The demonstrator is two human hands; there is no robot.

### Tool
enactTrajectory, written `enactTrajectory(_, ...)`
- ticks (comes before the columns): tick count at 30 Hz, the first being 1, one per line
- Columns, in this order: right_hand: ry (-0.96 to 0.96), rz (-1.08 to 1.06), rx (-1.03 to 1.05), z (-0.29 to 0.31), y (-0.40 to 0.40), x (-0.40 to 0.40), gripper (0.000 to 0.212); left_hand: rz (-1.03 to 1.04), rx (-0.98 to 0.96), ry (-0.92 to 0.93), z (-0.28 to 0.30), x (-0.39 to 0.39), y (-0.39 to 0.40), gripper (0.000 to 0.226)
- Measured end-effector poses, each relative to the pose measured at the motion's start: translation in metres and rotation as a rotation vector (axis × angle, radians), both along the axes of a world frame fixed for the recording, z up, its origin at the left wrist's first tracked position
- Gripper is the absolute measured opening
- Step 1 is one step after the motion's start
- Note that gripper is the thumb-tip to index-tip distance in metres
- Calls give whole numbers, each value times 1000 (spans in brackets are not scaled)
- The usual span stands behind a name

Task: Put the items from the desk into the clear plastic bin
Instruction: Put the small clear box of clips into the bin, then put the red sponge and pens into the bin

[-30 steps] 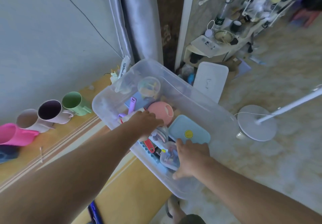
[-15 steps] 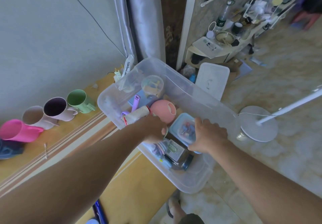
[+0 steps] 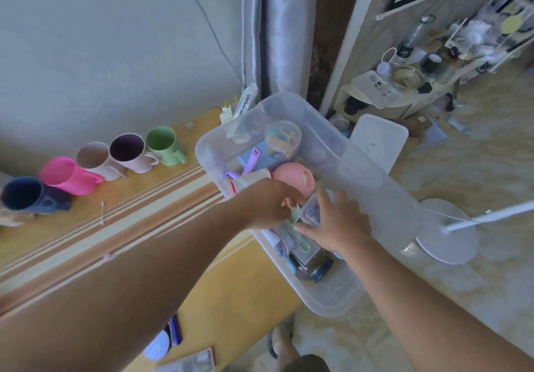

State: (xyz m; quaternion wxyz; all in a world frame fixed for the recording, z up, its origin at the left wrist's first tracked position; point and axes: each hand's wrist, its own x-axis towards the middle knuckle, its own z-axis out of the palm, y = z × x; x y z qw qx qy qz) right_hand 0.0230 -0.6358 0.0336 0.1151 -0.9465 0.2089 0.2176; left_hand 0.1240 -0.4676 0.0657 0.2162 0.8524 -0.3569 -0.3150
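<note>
the left hand [image 3: 267, 204] and the right hand [image 3: 336, 221] meet over the middle of the clear plastic bin [image 3: 384, 198]. the right hand is clamped on a small clear container [image 3: 310, 211] with small coloured bits inside, thumb on its near side and fingers spread over its far side. the left hand pinches something pale green [image 3: 296, 215] at the container's left edge, perhaps a lid, though blur makes that hard to tell; its fingers are closed on it.

both hands are inside the bin's rim. under them lie a dark teal object [image 3: 313, 267] and some flat packets, too smeared to name. just beyond the left hand rest a beige roll with a red end [image 3: 248, 182], a pink round bowl [image 3: 293, 178] and a purple strap [image 3: 250, 163]. farther back in the bin is a clear cup of coloured clips [image 3: 283, 137].

the bin overhangs the right edge of the yellow tabletop [image 3: 231, 293]. along the tabletop's wall side stands a row of mugs: green [image 3: 163, 146], dark purple inside [image 3: 130, 153], beige [image 3: 95, 160], pink [image 3: 68, 175] and navy [image 3: 27, 196]. a pack of wipes [image 3: 245, 104] leans by the bin's far corner.

on the floor right of the bin lie a white lid [image 3: 375, 140] and a round white stand base [image 3: 446, 231].
</note>
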Motion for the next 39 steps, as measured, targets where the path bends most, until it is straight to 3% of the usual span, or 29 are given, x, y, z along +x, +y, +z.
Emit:
enactTrajectory(3,-554,198,70,20,48,14,45,360,-276,-150,16,8,69,39)
enactTrajectory(5,-819,310,168,32,101,22,28,562,-297,-261,11,6,137,36)
enactTrajectory(6,-834,363,230,36,130,23,27,647,-249,-282,7,1,173,35)
enactTrajectory(9,-651,527,385,23,206,12,30,831,-23,-224,-12,-32,281,34)
enactTrajectory(11,-452,628,382,1,243,0,37,915,95,-198,-27,-70,349,35)
enactTrajectory(15,-71,596,335,-49,299,-29,47,1075,219,-140,-57,-153,457,38)
enactTrajectory(20,286,555,184,-112,344,-61,104,1234,306,-117,-95,-230,533,41)
enactTrajectory(22,316,547,94,-127,358,-70,114,1263,276,-89,-108,-249,550,42)
enactTrajectory(25,219,546,72,-145,379,-78,102,1298,295,-42,-123,-268,566,39)
enactTrajectory(28,207,611,163,-158,397,-81,81,1356,334,-37,-133,-273,576,56)
enactTrajectory(32,204,775,121,-152,424,-85,59,1603,385,-117,-129,-249,596,73)
enactTrajectory(36,171,818,88,-151,431,-83,45,1963,189,109,-124,-210,613,89)
enactTrajectory(39,158,816,126,-155,426,-79,44,1985,218,172,-131,-191,623,107)
